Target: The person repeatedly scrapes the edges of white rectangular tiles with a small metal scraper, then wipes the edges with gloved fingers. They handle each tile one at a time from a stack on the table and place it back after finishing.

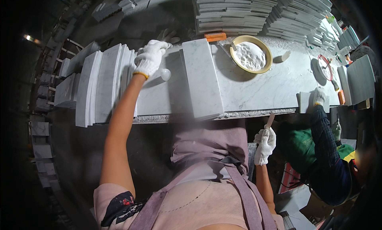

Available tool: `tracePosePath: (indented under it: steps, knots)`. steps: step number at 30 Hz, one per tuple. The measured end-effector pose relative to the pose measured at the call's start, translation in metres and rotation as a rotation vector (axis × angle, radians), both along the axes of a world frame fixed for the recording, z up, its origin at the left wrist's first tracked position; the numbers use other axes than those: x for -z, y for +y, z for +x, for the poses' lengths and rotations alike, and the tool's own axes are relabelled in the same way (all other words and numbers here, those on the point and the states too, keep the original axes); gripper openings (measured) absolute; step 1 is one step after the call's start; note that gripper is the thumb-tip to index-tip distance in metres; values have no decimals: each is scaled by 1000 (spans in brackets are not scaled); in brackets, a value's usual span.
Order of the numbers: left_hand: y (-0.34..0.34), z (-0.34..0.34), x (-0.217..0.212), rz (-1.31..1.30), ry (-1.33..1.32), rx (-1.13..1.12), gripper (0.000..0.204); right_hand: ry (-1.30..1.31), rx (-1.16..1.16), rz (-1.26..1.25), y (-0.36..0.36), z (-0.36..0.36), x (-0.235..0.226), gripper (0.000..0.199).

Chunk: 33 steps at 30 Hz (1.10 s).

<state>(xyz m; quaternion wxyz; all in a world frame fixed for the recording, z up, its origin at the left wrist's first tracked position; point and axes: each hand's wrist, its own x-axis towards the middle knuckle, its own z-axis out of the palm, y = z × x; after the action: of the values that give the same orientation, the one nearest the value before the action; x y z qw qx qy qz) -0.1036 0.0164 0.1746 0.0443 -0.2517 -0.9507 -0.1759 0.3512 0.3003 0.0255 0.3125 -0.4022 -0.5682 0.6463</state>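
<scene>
At ten o'clock on the tabletop, the left hand closes its fingers on upright marble slabs, likely heavy, brittle; grip edges. Right hand clasps a stick.

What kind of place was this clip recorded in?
Most likely a stone or marble tile workshop. White marble slabs stand on edge by the gloved left hand, cut tiles are stacked high behind the marble workbench, and a bowl of white paste sits there.
</scene>
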Motion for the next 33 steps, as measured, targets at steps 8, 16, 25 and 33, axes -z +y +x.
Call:
tracePosePath:
  steps: [8,16,25,33]
  knots:
    - [-37,-45,51,-186,-186,-57,59,129,168,-138,-21,-58,-13,36]
    - [18,45,1,303,272,112,30,253,73,-84,-10,-138,-45,33]
    - [104,24,72,-255,276,386,57,190,-12,-59,-14,-109,-41,32]
    - [79,210,65,-225,233,1096,76,127,59,-211,6,-12,-13,34]
